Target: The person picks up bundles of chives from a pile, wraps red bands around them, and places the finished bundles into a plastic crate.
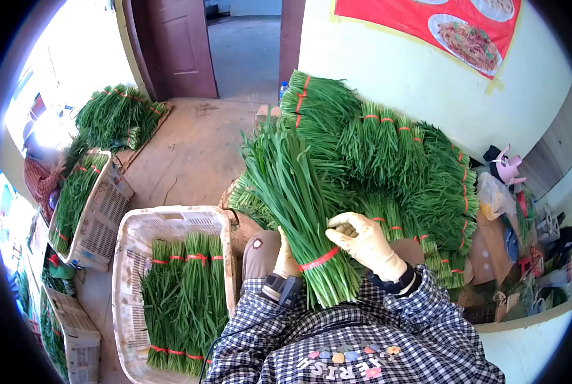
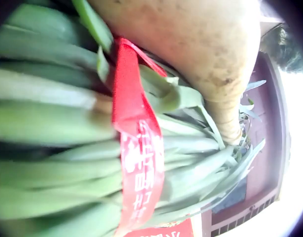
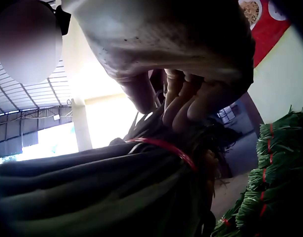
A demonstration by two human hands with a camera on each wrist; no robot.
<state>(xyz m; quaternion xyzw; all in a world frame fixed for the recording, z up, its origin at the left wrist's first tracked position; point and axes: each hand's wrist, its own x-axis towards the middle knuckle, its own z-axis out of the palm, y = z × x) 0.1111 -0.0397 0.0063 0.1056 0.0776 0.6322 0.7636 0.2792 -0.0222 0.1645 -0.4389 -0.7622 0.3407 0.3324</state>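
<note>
A bunch of garlic chives (image 1: 299,198), tied with a red band (image 1: 319,258), lies upright across the lap, its pale cut ends toward the body. My gloved left hand (image 1: 287,257) holds it from the left side, most fingers hidden behind the stems. In the left wrist view the gloved thumb (image 2: 191,44) lies along the leaves beside the printed red band (image 2: 134,133). At the bunch's right edge, just above the band, is my gloved right hand (image 1: 366,240), its fingers bent and a gap between thumb and index finger. The right wrist view shows its fingertips (image 3: 181,116) right at the leaves.
A white plastic crate (image 1: 123,281) with tied chive bunches (image 1: 187,301) stands left of the knees. A large pile of banded bunches (image 1: 388,153) lies ahead and right, against the wall. Further left are another filled crate (image 1: 100,217), a heap of chives (image 1: 116,118) and another person (image 1: 41,176).
</note>
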